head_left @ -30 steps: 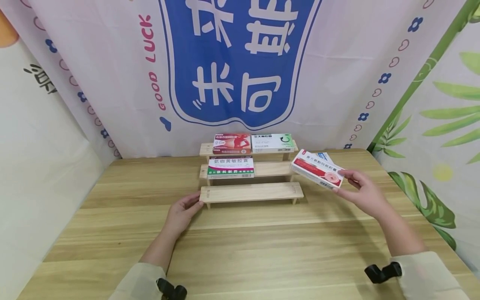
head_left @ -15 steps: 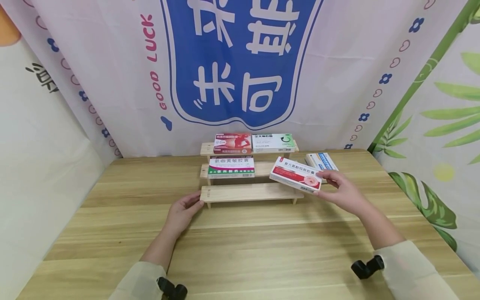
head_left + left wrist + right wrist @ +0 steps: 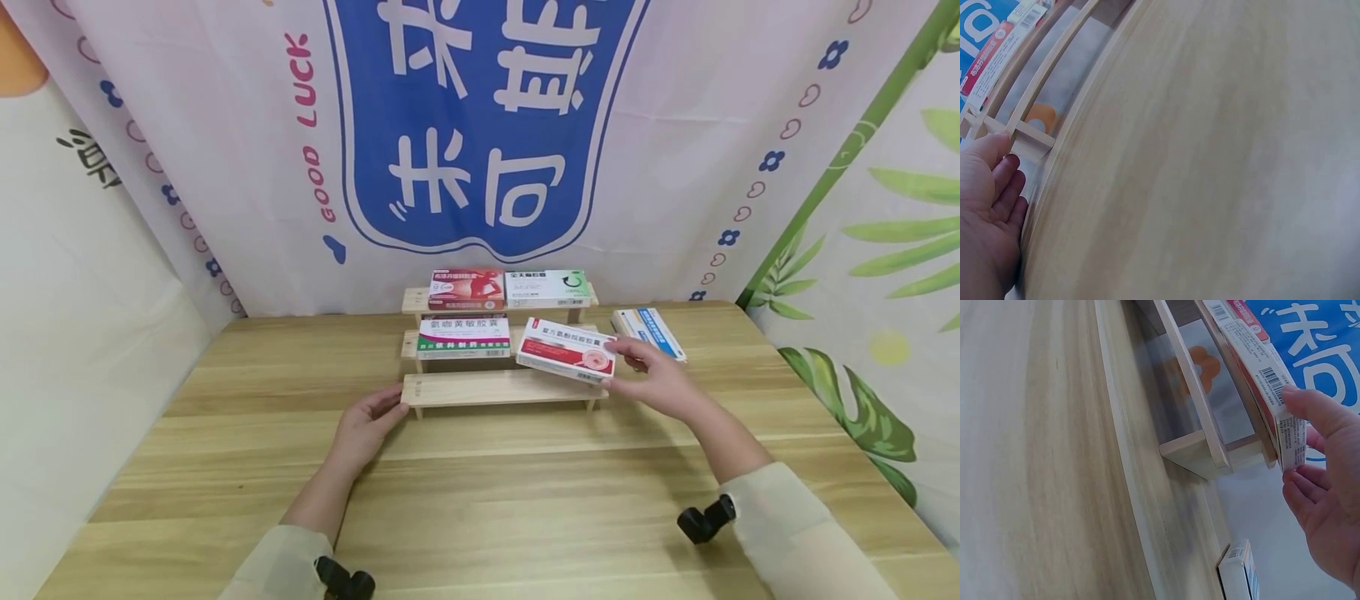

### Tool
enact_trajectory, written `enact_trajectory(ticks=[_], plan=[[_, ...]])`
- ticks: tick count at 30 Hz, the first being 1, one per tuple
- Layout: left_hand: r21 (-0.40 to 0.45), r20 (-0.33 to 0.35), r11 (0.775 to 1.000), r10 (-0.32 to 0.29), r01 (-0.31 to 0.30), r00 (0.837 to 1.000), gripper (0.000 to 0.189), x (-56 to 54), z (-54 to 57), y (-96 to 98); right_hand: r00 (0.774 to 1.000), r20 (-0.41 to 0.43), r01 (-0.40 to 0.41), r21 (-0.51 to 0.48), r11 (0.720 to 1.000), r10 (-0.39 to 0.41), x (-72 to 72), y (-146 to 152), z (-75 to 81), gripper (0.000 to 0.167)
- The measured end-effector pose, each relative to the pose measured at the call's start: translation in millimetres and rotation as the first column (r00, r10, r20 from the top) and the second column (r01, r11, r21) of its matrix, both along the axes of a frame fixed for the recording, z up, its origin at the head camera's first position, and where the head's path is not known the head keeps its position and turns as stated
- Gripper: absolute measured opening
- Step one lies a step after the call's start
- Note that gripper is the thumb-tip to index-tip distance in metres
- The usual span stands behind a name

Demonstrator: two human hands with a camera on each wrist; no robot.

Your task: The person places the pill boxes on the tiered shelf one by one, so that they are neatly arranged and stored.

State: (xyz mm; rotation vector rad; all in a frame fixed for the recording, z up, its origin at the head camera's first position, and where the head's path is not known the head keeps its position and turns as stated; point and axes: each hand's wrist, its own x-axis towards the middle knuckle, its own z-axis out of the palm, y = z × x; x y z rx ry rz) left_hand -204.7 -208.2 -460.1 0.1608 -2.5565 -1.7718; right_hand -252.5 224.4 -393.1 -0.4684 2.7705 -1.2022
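Note:
My right hand pinches the right end of a red-and-white medicine box, thumb and fingers on opposite sides. The box is slightly tilted at the right part of the middle shelf of a three-step wooden stand. In the right wrist view, the box lies close along a shelf edge; I cannot tell whether it fully rests there. My left hand holds the left end of the lowest shelf, with the thumb at its edge in the left wrist view. Left of the held box sits a white, purple and green medicine box.
On the top shelf stand a red medicine box and a white-and-green one. A blue-and-white box lies on the wooden table right of the stand. A printed cloth hangs behind.
My right hand has carried the red-and-white box leftward from beside the stand to its middle shelf, uncovering the blue-and-white box. The left hand has stayed at the shelf end.

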Motion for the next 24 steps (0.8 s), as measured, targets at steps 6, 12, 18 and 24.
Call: enact_trajectory(ticks=[6,12,18,24], plan=[[-0.006,0.002,1.0,0.002,-0.002,1.0,0.042,-0.5,-0.3,-0.1,1.0,0.016,0.013,-0.07,0.997,-0.012,-7.7,-3.8,-0.1,0.063],[-0.014,-0.003,1.0,-0.001,0.001,1.0,0.042,-0.2,-1.4,-0.6,0.995,0.025,0.096,-0.129,0.987,-0.093,-11.7,-9.4,-5.6,0.059],[-0.022,0.005,1.0,-0.001,0.001,1.0,0.042,-0.9,-3.1,-0.6,0.987,0.002,0.156,-0.155,0.976,-0.158,-11.6,-17.8,-9.8,0.056],[0.002,0.004,1.0,-0.007,0.007,1.0,0.042,-1.7,-3.0,-0.1,0.975,-0.003,0.219,-0.144,0.965,-0.221,-11.4,-25.5,-10.4,0.057]])
